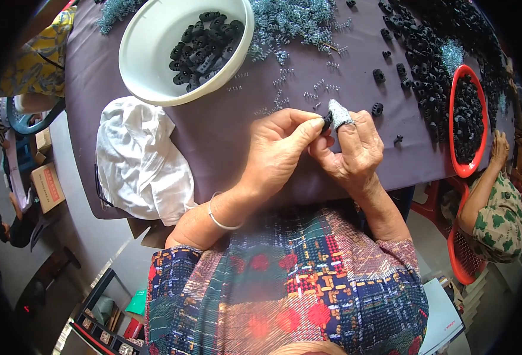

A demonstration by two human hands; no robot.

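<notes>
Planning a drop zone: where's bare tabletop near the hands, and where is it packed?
Bare purple tabletop lies between the white cloth, the white bowl and the left hand, which with the right hand pinches a small black part. Another strip runs right of the hands toward the red tray. Crowded: springs at the top, black parts top right.

Just one view here, a fisheye worn on the person's head that looked almost straight down over their own chest. It sat close: the patterned top filled the bottom of the picture and both forearms came up from there to the near edge of the surface (213, 127). The purple-covered surface ran across the upper half, its far edge cut off at the top. Straight lines bent hard toward the dark rim, and floor showed off the left edge.
</notes>
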